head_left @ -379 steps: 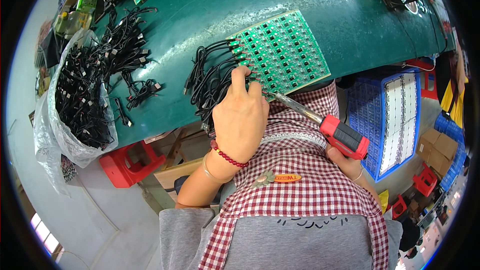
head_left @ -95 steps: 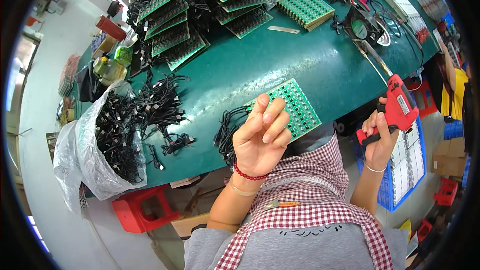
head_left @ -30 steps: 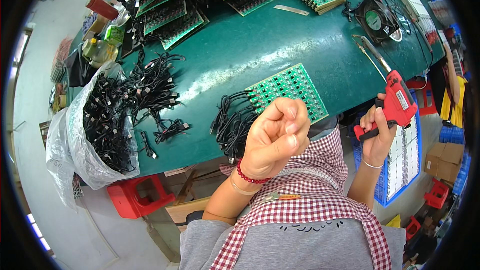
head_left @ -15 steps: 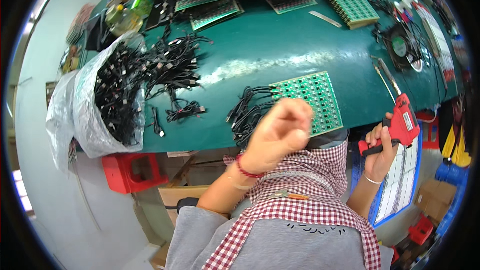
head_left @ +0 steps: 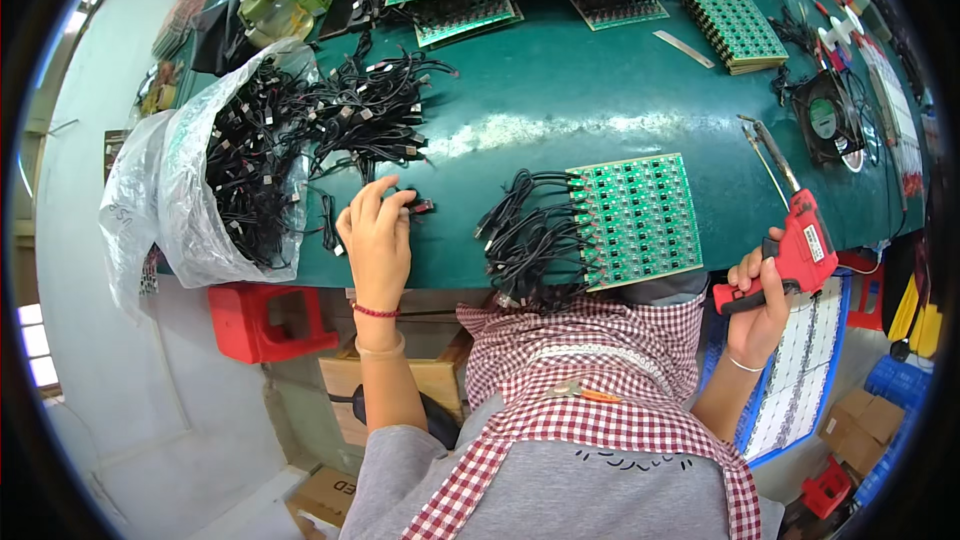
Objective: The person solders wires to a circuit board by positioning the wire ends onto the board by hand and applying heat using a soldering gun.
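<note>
My left hand (head_left: 378,240) is over a small bunch of black USB cables (head_left: 422,206) at the table's front edge. Its bent fingers are apart, and part of the bunch is hidden under them; no firm hold shows. My right hand (head_left: 760,290) is closed round the handle of a red soldering gun (head_left: 806,243), whose metal tip and thin side rod point up and away over the table. Between my hands lies a green circuit board panel (head_left: 640,215) with rows of small parts. Black cables (head_left: 535,240) are attached along its left edge.
An open clear plastic bag (head_left: 180,210) full of black cables stands at the left, with a cable heap (head_left: 375,105) beside it. Stacked circuit boards (head_left: 735,30), a metal strip (head_left: 684,48) and a small fan (head_left: 825,115) lie farther back. A red stool (head_left: 240,325) is below the edge.
My left hand has moved left, from over the board's cables to the small bunch of loose cables. The right hand keeps hold of the soldering gun in nearly the same place.
</note>
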### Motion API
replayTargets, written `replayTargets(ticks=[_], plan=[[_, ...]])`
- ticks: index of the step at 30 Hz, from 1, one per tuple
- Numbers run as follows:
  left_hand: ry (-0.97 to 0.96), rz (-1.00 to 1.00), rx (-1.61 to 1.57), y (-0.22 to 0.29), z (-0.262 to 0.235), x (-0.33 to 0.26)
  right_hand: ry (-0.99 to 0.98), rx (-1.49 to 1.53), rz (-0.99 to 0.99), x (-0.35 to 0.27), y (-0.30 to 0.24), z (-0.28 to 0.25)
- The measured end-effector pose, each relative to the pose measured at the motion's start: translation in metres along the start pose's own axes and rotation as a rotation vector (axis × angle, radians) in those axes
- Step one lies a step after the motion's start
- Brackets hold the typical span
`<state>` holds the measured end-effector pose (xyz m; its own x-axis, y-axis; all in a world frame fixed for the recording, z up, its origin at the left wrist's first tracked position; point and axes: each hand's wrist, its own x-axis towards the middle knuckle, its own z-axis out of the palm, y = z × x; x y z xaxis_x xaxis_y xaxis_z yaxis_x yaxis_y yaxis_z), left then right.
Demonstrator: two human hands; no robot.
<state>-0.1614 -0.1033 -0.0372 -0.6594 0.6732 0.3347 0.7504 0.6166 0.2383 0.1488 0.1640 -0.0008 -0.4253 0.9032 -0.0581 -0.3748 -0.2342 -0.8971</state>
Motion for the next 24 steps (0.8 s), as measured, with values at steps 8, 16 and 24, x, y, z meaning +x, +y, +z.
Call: replayTargets(ticks=[8,16,24], plan=[[0.287,-0.189,-0.292,-0.021,-0.043,0.091,0.066,-0.079,-0.015,-0.004,-0.009,-0.006],[-0.099,0.168,-0.059,0.010,-0.016,0.132,-0.001,0.040,0.171,-0.006,0.018,0.000],[-0.026,0.067,-0.194,0.013,0.008,0.141,-0.054,-0.157,0.205,0.000,0.018,0.012]])
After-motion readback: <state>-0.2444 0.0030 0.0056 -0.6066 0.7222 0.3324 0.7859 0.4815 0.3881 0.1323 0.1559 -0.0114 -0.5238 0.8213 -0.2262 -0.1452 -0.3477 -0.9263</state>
